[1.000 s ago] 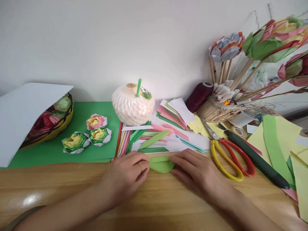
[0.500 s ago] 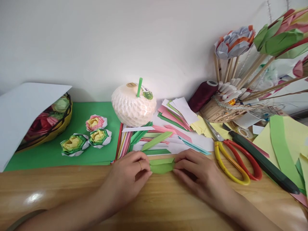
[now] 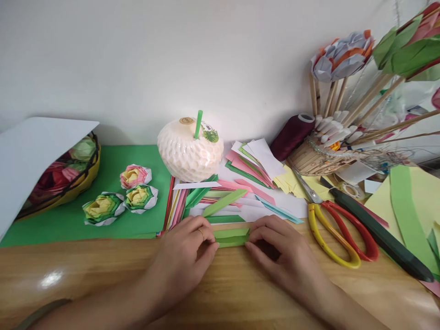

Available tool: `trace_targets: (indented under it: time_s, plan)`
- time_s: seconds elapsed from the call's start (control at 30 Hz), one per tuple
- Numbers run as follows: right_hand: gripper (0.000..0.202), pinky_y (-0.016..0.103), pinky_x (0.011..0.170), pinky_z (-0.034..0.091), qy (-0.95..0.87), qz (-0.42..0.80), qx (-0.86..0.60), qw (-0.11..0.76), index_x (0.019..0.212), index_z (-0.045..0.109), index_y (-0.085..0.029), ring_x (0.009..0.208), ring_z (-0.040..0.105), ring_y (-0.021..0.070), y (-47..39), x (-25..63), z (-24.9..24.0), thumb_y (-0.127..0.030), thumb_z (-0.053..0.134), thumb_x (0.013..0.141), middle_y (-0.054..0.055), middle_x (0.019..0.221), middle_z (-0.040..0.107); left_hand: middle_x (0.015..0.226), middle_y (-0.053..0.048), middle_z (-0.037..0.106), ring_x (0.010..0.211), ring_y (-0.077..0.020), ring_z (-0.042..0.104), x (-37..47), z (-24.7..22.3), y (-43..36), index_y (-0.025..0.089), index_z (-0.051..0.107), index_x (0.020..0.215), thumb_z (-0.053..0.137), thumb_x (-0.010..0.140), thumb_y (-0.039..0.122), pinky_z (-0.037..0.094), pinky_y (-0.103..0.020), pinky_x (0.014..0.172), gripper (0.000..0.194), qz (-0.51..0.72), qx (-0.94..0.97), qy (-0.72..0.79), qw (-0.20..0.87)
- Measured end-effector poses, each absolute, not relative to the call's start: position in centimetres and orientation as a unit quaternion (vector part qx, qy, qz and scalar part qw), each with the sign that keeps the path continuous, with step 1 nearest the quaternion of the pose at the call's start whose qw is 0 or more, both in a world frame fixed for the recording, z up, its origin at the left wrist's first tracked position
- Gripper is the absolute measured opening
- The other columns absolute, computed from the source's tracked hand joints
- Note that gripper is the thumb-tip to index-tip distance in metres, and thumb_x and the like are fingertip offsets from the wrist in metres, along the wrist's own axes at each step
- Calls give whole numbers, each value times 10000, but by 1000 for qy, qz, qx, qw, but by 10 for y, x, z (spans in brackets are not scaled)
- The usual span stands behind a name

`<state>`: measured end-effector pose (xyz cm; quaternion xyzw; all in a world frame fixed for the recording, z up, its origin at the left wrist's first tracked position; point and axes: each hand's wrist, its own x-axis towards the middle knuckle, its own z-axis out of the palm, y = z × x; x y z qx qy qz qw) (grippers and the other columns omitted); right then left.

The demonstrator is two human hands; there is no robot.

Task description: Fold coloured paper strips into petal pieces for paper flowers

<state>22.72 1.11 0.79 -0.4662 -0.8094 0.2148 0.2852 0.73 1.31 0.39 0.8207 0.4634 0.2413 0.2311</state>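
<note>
A light green paper strip (image 3: 231, 237) lies crosswise low over the wooden table, with a lengthwise crease and its long edges partly folded inward. My left hand (image 3: 189, 250) pinches its left end between thumb and fingers; a ring is on one finger. At the right end, my right hand (image 3: 280, 252) grips the strip the same way. Both ends are hidden under the fingertips. Just beyond the hands lies a pile of folded paper strips, among them a light green one (image 3: 225, 202) and a dark green one (image 3: 225, 219).
Scissors (image 3: 335, 233) and a dark-handled knife (image 3: 381, 233) lie at right, near yellow paper (image 3: 380, 197). Behind stand a white textured container (image 3: 190, 153), a maroon thread spool (image 3: 292, 136) and a basket (image 3: 309, 156) of paper flowers. Three paper flowers (image 3: 105, 208) rest on green sheets (image 3: 113, 156) at left.
The strip's near edge, bowed downward before, now lies straighter and folded up, making the strip look narrower. Both hands keep their hold in nearly the same place. The view has shifted slightly.
</note>
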Motion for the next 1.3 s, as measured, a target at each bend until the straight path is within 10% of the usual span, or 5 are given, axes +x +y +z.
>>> trace_targets:
  time_s: [0.67, 0.87, 1.3]
  plan:
    - [72, 313, 653, 494, -814, 150, -497, 261, 836, 568, -197, 759, 582, 191, 9, 225, 0, -173, 511, 873, 63, 863, 605, 808, 12, 593, 680, -151, 582, 10, 0, 15, 201, 474, 741, 481, 797, 115, 448, -255, 567, 102, 208, 837, 482, 158]
    - [207, 361, 759, 487, -885, 61, -393, 243, 1037, 628, -196, 903, 583, 215, 9, 229, 4, -144, 458, 929, 72, 972, 654, 1047, -14, 679, 794, -168, 606, 5, -1, 17, 197, 581, 1084, 356, 935, 101, 531, -284, 684, 286, 210, 909, 358, 33]
    - [252, 406, 831, 537, -905, -29, -369, 209, 1070, 659, -115, 977, 637, 248, -2, 227, 14, -193, 482, 910, 105, 1052, 701, 1128, -132, 673, 1093, -240, 600, -1, -8, -6, 71, 634, 1102, 310, 926, 75, 495, -331, 885, 368, 211, 938, 246, -124]
